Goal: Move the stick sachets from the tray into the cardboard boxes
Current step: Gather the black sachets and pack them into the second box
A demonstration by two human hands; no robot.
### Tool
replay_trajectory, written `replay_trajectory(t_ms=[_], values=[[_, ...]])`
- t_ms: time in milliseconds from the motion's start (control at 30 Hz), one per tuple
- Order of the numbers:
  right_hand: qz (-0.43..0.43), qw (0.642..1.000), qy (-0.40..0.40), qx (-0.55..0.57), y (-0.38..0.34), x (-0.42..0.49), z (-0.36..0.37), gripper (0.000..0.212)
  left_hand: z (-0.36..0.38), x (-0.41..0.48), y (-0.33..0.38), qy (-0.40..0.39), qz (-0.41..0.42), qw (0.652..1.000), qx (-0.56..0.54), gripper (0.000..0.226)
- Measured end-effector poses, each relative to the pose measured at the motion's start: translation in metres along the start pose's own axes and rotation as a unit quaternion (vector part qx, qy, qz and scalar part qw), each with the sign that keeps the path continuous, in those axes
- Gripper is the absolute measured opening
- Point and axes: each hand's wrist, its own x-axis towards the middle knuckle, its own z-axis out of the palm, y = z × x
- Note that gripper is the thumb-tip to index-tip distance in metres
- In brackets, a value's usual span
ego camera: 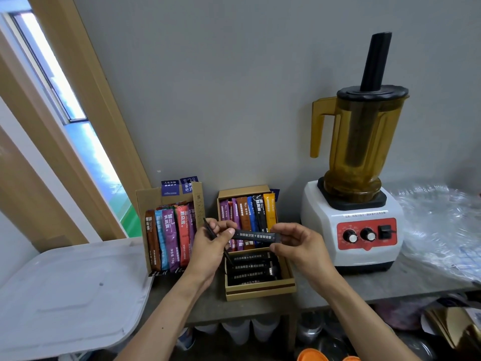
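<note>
Two open cardboard boxes stand on the grey counter by the wall. The left box [142, 204] holds several coloured stick sachets [169, 238] standing side by side. The right box [260, 291] holds coloured sachets at its back and several black sachets [251, 267] lying crosswise at its front. Above the right box, my left hand [212, 246] and my right hand [296, 246] hold one black stick sachet [256, 236] horizontally between them, each pinching an end. My left hand also holds at least one more black sachet [208, 226], angled downwards. No tray with sachets is visible.
A blender [351, 225] with an amber jug stands right of the boxes. Crinkled clear plastic [440, 225] lies at the far right. A translucent plastic lid [70, 290] covers a bin at the lower left. Containers sit under the counter.
</note>
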Motion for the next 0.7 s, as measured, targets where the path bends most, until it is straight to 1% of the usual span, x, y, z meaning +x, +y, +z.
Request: replay_trajectory(t_ms=[100,200,267,300,400,467,533,600,667,700], values=[[0.003,1.0,0.004,-0.012,0.0,0.0,0.001,0.034,0.001,0.0,-0.001,0.005,-0.003,1.0,-0.004,0.034],[0.003,1.0,0.008,-0.027,0.0,0.0,0.001,0.026,0.002,0.001,0.0,0.001,-0.014,0.999,-0.047,0.033],[0.004,0.999,-0.002,-0.045,-0.001,-0.001,0.003,0.018,0.003,0.001,0.002,-0.004,-0.013,0.998,-0.055,0.033],[0.0,0.998,-0.013,-0.066,-0.003,-0.002,0.004,0.017,0.004,0.001,0.003,-0.007,-0.008,0.999,-0.046,0.034],[-0.027,0.988,-0.044,-0.146,-0.009,-0.005,0.012,0.023,0.012,-0.003,0.008,-0.023,0.014,1.0,-0.013,0.037],[-0.037,0.983,-0.048,-0.174,-0.012,-0.004,0.017,0.023,0.018,-0.005,0.011,-0.031,0.025,0.999,-0.012,0.037],[-0.04,0.986,-0.034,-0.156,-0.013,-0.002,0.019,0.029,0.02,-0.007,0.013,-0.027,0.033,0.999,-0.006,0.034],[-0.036,0.99,-0.005,-0.139,-0.017,-0.003,0.019,0.041,0.016,-0.008,0.013,-0.027,0.029,0.999,0.017,0.035],[-0.031,0.993,0.016,-0.112,-0.022,-0.006,0.018,0.046,0.009,-0.008,0.012,-0.057,0.013,0.996,0.066,0.04],[-0.024,0.997,0.014,-0.074,-0.023,-0.008,0.019,0.047,0.007,-0.009,0.011,-0.08,0.0,0.992,0.094,0.042]])
